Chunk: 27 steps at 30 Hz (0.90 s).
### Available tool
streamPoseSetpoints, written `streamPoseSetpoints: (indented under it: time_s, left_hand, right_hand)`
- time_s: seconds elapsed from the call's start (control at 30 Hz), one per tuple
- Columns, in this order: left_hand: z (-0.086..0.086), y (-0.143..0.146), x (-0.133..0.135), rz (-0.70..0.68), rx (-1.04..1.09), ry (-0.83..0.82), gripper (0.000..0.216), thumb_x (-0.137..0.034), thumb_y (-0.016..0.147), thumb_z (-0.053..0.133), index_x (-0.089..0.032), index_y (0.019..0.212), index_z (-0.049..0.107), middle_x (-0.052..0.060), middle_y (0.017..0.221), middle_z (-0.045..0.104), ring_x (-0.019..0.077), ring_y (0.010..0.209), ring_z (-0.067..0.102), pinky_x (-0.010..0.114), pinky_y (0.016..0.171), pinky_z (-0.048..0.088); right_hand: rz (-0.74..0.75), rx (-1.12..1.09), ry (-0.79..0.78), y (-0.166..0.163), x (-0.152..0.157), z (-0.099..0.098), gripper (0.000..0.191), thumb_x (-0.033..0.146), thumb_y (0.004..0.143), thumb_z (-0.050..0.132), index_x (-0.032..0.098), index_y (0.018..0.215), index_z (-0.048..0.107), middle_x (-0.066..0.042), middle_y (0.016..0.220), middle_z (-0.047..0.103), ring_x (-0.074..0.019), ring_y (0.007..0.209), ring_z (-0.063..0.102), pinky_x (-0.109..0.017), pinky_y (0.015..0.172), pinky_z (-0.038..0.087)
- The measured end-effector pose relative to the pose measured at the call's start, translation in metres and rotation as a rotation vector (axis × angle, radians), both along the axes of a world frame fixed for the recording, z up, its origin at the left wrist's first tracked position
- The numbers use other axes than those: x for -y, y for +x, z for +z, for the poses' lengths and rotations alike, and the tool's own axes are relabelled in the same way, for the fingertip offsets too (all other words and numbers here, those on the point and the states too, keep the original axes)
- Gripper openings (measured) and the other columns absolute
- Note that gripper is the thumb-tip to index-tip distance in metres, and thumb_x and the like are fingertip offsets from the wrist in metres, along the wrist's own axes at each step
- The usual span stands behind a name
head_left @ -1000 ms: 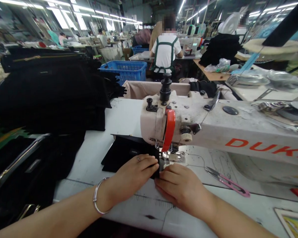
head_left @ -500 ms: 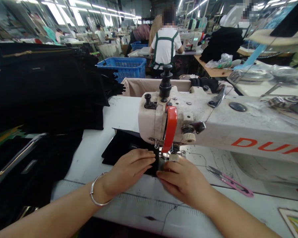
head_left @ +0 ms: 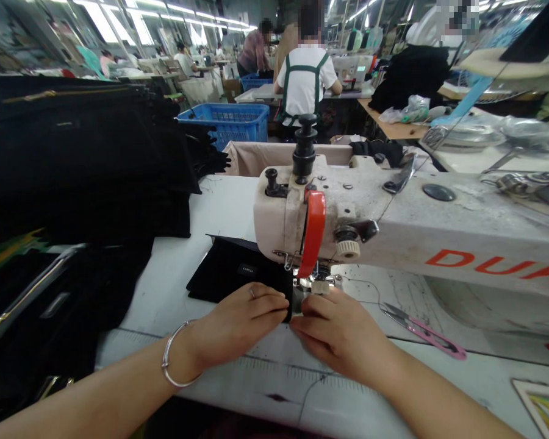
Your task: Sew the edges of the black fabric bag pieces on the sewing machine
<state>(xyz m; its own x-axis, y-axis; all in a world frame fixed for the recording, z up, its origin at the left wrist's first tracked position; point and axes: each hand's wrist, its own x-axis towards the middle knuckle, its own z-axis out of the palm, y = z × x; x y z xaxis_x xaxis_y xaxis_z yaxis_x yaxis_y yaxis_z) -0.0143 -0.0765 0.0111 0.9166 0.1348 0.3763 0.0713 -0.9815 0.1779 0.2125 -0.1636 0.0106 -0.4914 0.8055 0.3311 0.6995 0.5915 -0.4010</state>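
A black fabric piece (head_left: 222,271) with a small label lies on the white table, its right edge beside the presser foot (head_left: 304,282) of a sewing machine (head_left: 388,219). My left hand (head_left: 247,317), wearing a ring and a silver bangle, rests on the lower right of the fabric with fingers stretched out together. Close by, my right hand (head_left: 341,323) is closed, its thumb and fingers bent at the fabric's near right corner, just in front of the foot. The fingertips partly cover that corner. A red guard (head_left: 313,235) hides the needle.
Pink-handled thread snips (head_left: 425,332) lie right of my right hand. Stacked black fabric pieces (head_left: 82,164) fill the left side. Behind the machine are a cloth-lined bin (head_left: 251,157) and a blue basket (head_left: 238,122). A person (head_left: 304,79) in white sits farther back.
My left hand has slid down toward me on the fabric, uncovering the label more. The right hand stays almost where it was. In the background, a person has straightened up.
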Motion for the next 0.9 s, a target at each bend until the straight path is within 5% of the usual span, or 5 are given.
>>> streamPoseSetpoints:
  time_s: [0.2, 0.4, 0.9]
  left_hand:
    - [0.003, 0.003, 0.001, -0.026, 0.039, 0.033, 0.019, -0.011, 0.099, 0.046, -0.012, 0.109, 0.061, 0.006, 0.107, 0.067, 0.0182, 0.104, 0.058, 0.034, 0.096, 0.052]
    - [-0.005, 0.001, -0.001, 0.003, -0.018, 0.000, 0.020, -0.010, 0.097, 0.046, -0.013, 0.109, 0.062, 0.005, 0.110, 0.067, 0.0162, 0.108, 0.058, 0.035, 0.103, 0.049]
    - [-0.008, 0.010, -0.032, 0.057, 0.014, -0.020, 0.020, -0.012, 0.099, 0.047, -0.016, 0.112, 0.063, 0.004, 0.112, 0.069, 0.0151, 0.107, 0.062, 0.030, 0.100, 0.050]
  right_hand:
    - [0.000, 0.017, -0.018, 0.000, 0.003, -0.001, 0.018, 0.018, 0.093, 0.055, 0.023, 0.105, 0.067, -0.004, 0.088, 0.060, -0.0208, 0.084, 0.053, -0.037, 0.075, 0.041]
    - [0.019, 0.004, 0.028, -0.002, 0.003, 0.001, 0.021, 0.014, 0.092, 0.053, 0.022, 0.107, 0.066, -0.007, 0.116, 0.062, -0.0233, 0.100, 0.056, -0.041, 0.086, 0.045]
    - [-0.121, -0.009, 0.002, -0.006, 0.000, -0.001, 0.031, 0.020, 0.090, 0.057, 0.016, 0.120, 0.059, -0.011, 0.119, 0.064, -0.0295, 0.109, 0.058, -0.051, 0.094, 0.050]
